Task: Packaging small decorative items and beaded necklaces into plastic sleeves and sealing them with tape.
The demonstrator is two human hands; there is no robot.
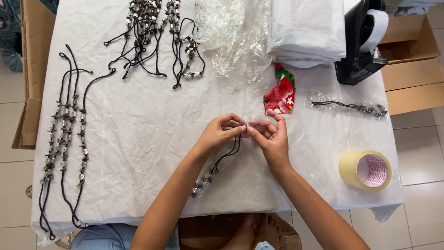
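A: While the cord bracelet (217, 167) is held at centre frame, how is it entered?

B: Item one: black cord bracelet with metal beads. Its cord ends are pinched between thumb and fingertips of the left hand (223, 131); the beaded part hangs down toward the lower middle of the frame and rests on the white table cover (138, 139). Item two: a small clear plastic bag (259, 125), faintly seen, is gripped by the closed fingers of the right hand (273, 139), just beside the cord ends.

A: How is the step best handled?

B: In judgement, the bag mouth should be kept spread, the two cord ends kept pinched together as one point, and the beads fed in slowly so that nothing is snagged.

A: What else is listed?

B: Laid-out bracelets (64, 139) at the left edge; a heap of bracelets (152, 32) at upper left; crumpled clear bags (231, 37) at upper centre; folded white sheets (305, 30) beside them; a black tape dispenser (360, 41) at upper right; a red patterned wrapper (281, 95) above the hands; one bagged bracelet (351, 107) at right; a tape roll (364, 170) at lower right.
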